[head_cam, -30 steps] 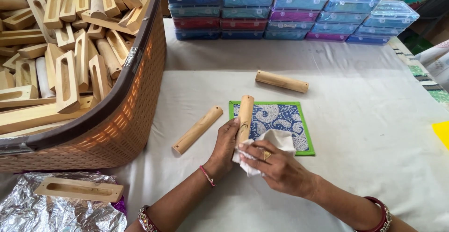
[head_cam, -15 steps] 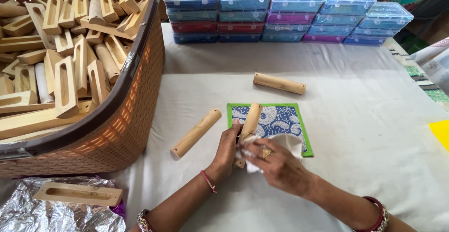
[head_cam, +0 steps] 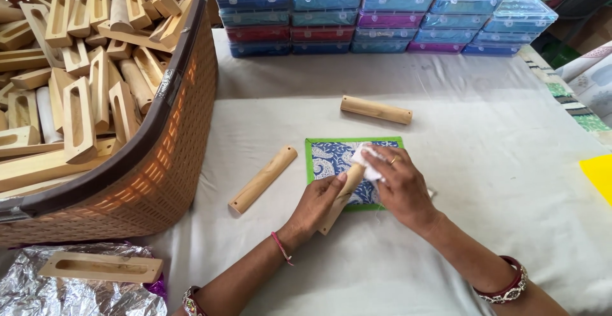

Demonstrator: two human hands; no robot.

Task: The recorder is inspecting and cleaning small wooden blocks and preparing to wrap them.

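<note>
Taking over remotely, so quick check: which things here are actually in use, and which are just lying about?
In use: left hand gripping wooden stick; right hand pressing white cloth on it; patterned mat beneath.

Lying about: two wooden sticks, basket, stacked plastic boxes, foil.

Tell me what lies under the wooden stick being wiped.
A green-edged blue patterned mat on the white tablecloth lies beneath the wooden stick. Both hands and the white cloth cover the mat's middle and right side.
</note>
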